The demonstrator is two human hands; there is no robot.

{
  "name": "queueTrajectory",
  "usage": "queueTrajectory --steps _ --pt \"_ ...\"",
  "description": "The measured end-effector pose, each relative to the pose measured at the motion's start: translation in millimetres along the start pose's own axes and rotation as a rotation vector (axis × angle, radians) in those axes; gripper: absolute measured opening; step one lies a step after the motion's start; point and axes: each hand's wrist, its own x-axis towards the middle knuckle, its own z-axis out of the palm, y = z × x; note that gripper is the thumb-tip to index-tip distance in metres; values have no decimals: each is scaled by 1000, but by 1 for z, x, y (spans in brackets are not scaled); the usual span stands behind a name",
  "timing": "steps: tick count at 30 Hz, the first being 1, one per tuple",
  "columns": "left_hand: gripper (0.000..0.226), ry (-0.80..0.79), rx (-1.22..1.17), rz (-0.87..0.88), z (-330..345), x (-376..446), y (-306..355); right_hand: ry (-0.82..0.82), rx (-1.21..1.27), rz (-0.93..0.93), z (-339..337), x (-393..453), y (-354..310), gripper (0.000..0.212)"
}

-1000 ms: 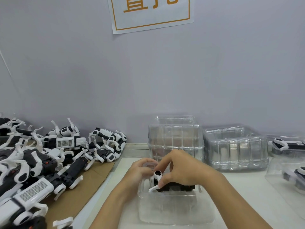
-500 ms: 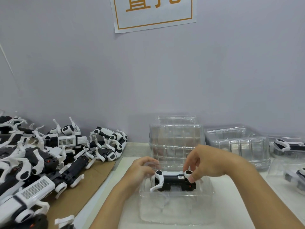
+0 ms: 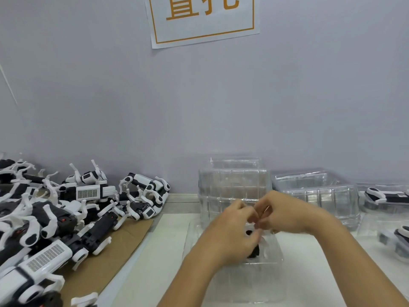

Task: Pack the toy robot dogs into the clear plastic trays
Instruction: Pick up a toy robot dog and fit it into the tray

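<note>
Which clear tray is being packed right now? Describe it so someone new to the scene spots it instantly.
Start at the orange-bordered wall sign and drop straight down, past the tall stack of clear trays against the wall. The clear tray lies in front of that stack, nearest the camera. Unlike its neighbours, both hands work over it and a black toy dog sits inside.

1. I saw a white paper sign (image 3: 202,18) with orange characters and an orange border stuck on the grey wall (image 3: 309,96).
2. A brown cardboard sheet (image 3: 106,260) lay on the white bench (image 3: 155,262) at left.
</note>
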Motion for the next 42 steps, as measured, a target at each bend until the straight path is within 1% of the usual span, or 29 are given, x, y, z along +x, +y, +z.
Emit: queueTrajectory --steps 3,5,8,10,13,18,22,25,28,33,39,42 --pt "31 -95 -30 -46 8 -2 -4 33 108 15 -2 -3 3 12" --pt "33 -100 -49 -51 8 -1 -6 50 103 43 -2 -1 6 17" --pt "33 -86 -58 -62 9 -1 -5 28 51 176 -2 -2 6 24" --pt "32 -77 -75 -79 10 -1 -5 -2 74 267 -2 -3 6 27" --pt "33 -76 -69 -110 11 0 -4 -18 123 322 -3 -3 6 29" --pt "29 -54 20 -138 18 4 6 -22 110 329 0 -2 5 24" --pt "23 -58 -50 -123 19 3 5 -17 101 337 -1 -2 4 20" --pt "22 -77 -25 -104 17 2 4 -31 97 337 0 -2 3 17" --pt "26 -81 27 -117 18 2 6 -47 81 335 0 -2 3 15" --pt "43 -72 128 -127 18 4 8 -44 98 315 0 -1 5 21" --pt "40 -143 107 -106 13 2 10 -34 70 286 2 1 3 25" --pt "40 -137 55 -109 12 2 8 -34 79 297 1 1 4 23"
